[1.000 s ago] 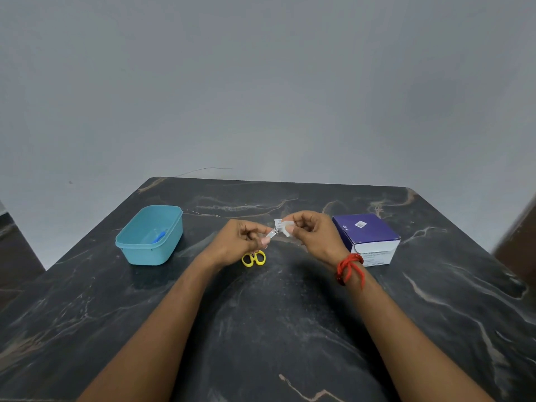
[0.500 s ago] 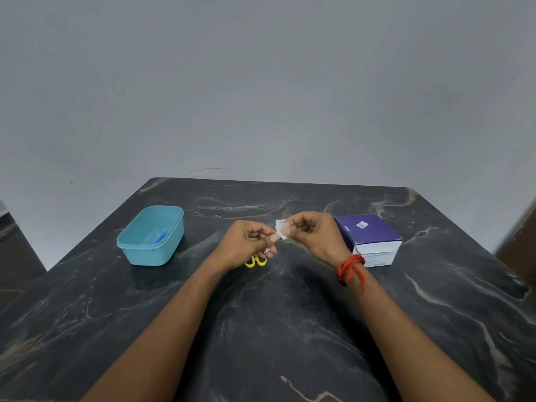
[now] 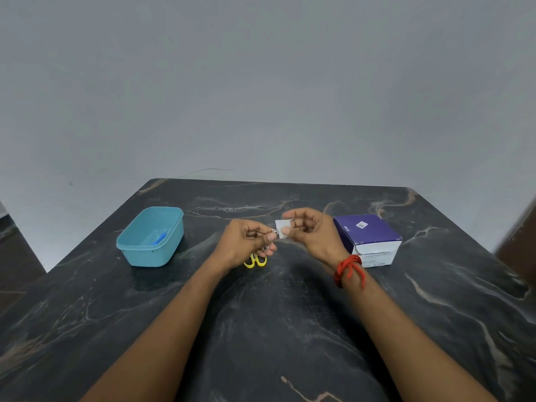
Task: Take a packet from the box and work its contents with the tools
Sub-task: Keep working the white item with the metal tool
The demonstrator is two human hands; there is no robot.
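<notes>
White packet (image 3: 280, 226) at frame centre, pinched by thumb and forefinger of right hand (image 3: 311, 233), edge presented leftward. Beside it, left hand (image 3: 243, 242) grips yellow-handled tool (image 3: 255, 261), tip at packet's edge, likely to extract contents. Purple box (image 3: 367, 236) centre-right.

Both forearms reach forward over the middle of the tabletop (image 3: 278, 320), hands almost meeting. The left hand (image 3: 246, 245) curls around yellow-handled scissors (image 3: 255, 260). The right hand (image 3: 314, 235) pinches a white packet (image 3: 280, 226) between thumb and forefinger, its other fingers loosely bent.
</notes>
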